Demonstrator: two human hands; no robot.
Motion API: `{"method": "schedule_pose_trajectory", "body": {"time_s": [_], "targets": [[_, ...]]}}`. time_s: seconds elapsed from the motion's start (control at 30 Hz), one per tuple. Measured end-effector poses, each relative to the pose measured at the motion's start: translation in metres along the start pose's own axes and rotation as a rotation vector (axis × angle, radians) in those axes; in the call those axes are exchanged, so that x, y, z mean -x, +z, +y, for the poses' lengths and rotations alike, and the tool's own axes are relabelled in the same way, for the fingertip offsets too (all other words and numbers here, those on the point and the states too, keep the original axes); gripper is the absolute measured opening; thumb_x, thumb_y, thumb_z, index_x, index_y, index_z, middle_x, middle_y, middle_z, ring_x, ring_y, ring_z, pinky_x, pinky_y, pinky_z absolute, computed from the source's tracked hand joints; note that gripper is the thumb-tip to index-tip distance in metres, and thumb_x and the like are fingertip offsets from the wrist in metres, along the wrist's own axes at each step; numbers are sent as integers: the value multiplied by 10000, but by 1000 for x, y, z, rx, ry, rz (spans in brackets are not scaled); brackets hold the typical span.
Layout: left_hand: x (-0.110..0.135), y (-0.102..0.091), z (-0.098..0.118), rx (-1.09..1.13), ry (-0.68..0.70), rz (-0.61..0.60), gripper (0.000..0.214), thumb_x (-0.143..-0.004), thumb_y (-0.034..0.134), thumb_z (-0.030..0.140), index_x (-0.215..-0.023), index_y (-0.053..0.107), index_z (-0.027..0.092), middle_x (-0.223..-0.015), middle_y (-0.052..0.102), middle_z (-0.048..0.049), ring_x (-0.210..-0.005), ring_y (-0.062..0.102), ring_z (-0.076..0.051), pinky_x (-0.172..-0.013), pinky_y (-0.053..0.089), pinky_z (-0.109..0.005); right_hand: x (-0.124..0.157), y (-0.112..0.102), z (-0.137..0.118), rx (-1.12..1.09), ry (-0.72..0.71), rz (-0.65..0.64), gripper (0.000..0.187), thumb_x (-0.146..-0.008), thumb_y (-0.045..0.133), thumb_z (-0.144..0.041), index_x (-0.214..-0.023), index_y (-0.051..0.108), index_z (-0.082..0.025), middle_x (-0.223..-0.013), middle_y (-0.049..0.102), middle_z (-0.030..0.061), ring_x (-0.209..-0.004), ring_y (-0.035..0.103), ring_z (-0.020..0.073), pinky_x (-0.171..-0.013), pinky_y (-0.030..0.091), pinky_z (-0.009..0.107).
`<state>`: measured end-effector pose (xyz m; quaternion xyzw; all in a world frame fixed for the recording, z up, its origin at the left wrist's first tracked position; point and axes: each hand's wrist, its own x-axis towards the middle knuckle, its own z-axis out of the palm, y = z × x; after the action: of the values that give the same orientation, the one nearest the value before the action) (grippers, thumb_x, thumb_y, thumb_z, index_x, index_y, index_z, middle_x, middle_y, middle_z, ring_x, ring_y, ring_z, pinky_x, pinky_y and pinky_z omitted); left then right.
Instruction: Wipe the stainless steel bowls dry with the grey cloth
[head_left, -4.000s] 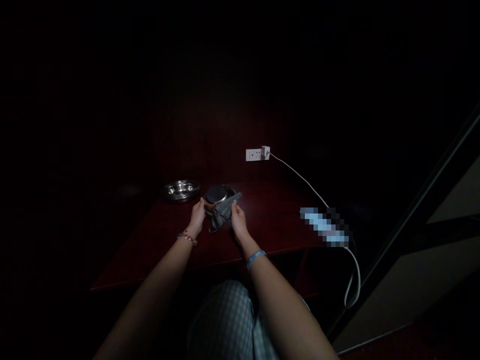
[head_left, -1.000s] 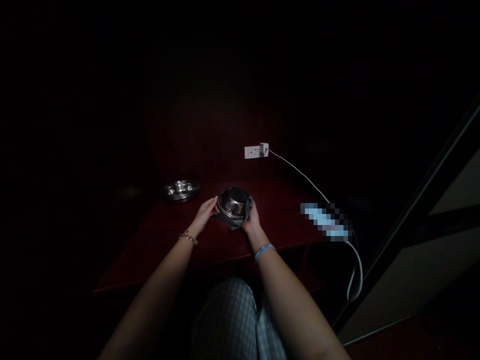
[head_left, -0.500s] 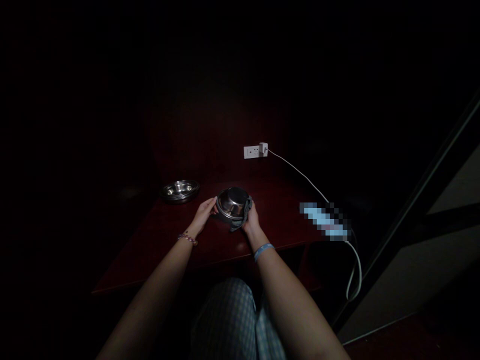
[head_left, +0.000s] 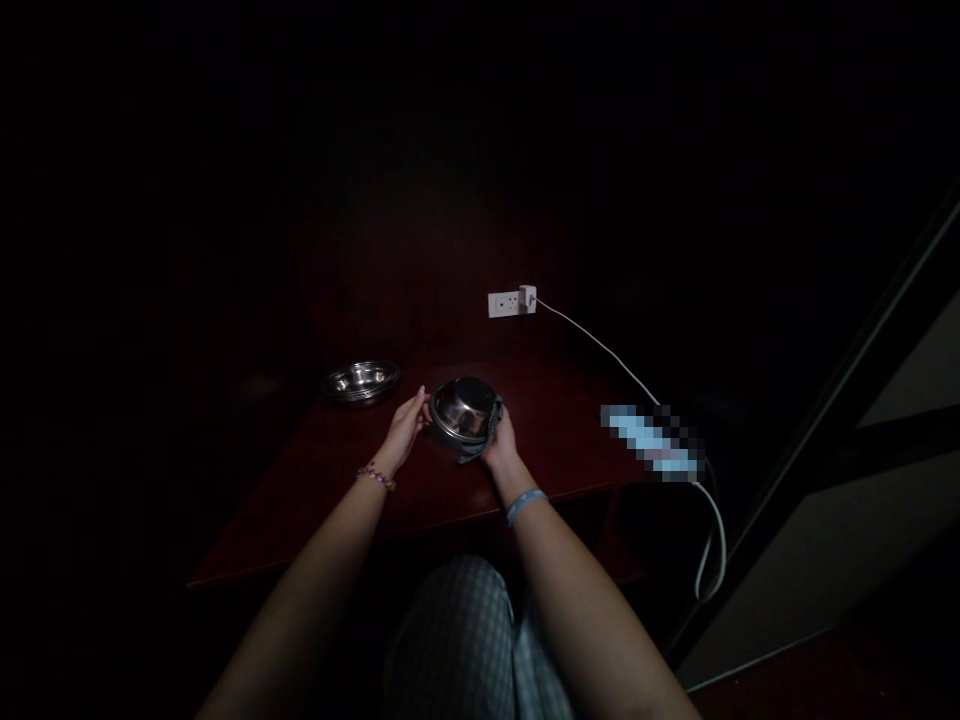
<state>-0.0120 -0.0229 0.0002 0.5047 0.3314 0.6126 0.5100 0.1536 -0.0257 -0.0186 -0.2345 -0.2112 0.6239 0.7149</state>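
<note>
A shiny metal bowl (head_left: pixel 461 408) is held just above the table, turned over so that its dark base faces up. My right hand (head_left: pixel 502 440) grips its right side through a dark grey cloth (head_left: pixel 484 440), which hangs under the near rim. At the left rim is my left hand (head_left: pixel 405 428), with the thumb raised and the other fingers against the bowl's edge. Those fingertips are partly hidden and dim.
Metal dishes (head_left: pixel 362 383), stacked, sit at the back left of the dark red table (head_left: pixel 315 500). On the wall, a socket (head_left: pixel 504 304) holds a white charger (head_left: pixel 527 297). Its cable (head_left: pixel 600 345) runs to a blurred-out pale blue object (head_left: pixel 652 440) on the right.
My left thumb has lifted off the rim and the left hand has turned slightly. The bowl has shifted a little to the left, with the right hand still on it through the cloth.
</note>
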Motion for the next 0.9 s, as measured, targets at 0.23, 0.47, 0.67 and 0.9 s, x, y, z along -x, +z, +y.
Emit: {"method": "schedule_pose_trajectory", "body": {"time_s": [0.23, 0.47, 0.67, 0.9], "targets": [[2, 3, 2, 17, -58, 20, 515, -736, 892, 673, -879, 782, 192, -863, 782, -39, -809, 674, -178, -708, 487, -264, 7, 1, -7, 61, 111, 68, 299, -1017, 508, -386, -850, 723, -261, -747, 802, 15, -827, 779, 244, -961, 667, 424], [3, 4, 0, 28, -43, 15, 503, -730, 898, 664, -902, 797, 201, -913, 795, -53, -832, 678, -190, -697, 494, -268, 5, 2, -5, 14, 75, 46, 300, -1008, 512, -402, -832, 715, -269, -740, 801, 18, -873, 788, 246, -962, 667, 413], [3, 5, 0, 60, -21, -29, 495, -712, 918, 638, -935, 814, 209, -915, 784, -43, -824, 662, -183, -677, 492, -257, 6, -2, -8, 10, 128, -11, 273, -986, 556, -433, -817, 696, -270, -794, 819, 14, -820, 784, 237, -960, 666, 422], [3, 5, 3, 42, -18, -26, 414, -745, 902, 590, -830, 762, 210, -761, 689, -7, -723, 592, -158, -638, 441, -261, 11, 1, -12, -46, 135, 65, 256, -996, 537, -392, -842, 705, -275, -774, 813, -5, -854, 786, 239, -976, 662, 424]]}}
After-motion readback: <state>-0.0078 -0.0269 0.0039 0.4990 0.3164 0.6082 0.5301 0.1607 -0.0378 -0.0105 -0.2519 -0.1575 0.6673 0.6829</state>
